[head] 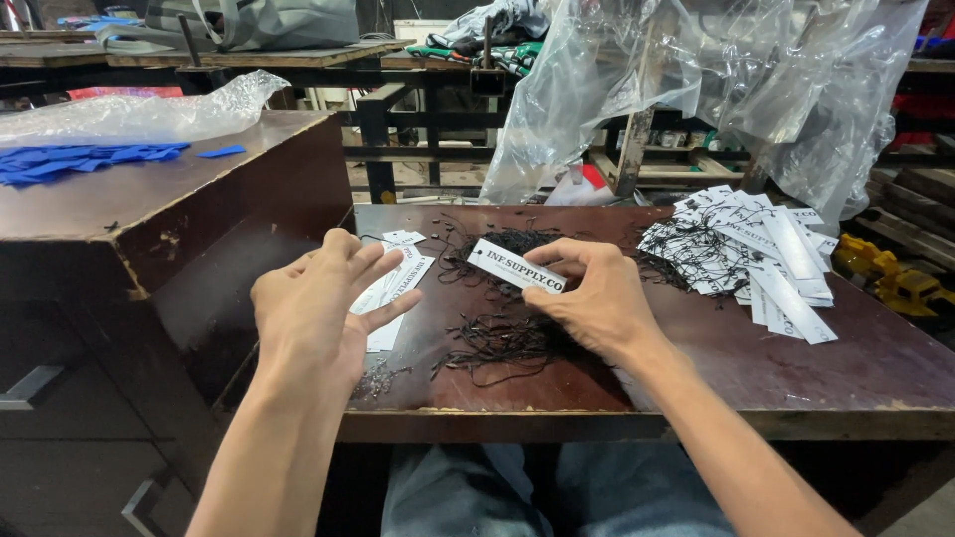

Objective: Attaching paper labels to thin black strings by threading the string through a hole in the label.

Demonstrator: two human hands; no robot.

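My right hand [595, 294] pinches a narrow white paper tag [515, 266] with dark print, held above a tangle of thin black strings [502, 338] on the dark wooden table [796, 378]. My left hand [320, 308] hovers open with fingers spread, just over a small stack of white tags [398, 283] at the table's left edge. A large heap of white tags with black strings attached [741, 254] lies to the right.
A raised dark cabinet [149, 214] on the left carries blue paper pieces [80, 161] and a clear plastic bag [139, 114]. Clear plastic sheeting [696, 80] hangs behind the table. A yellow toy vehicle [890, 273] lies at the far right. My knees in jeans [517, 492] are under the table.
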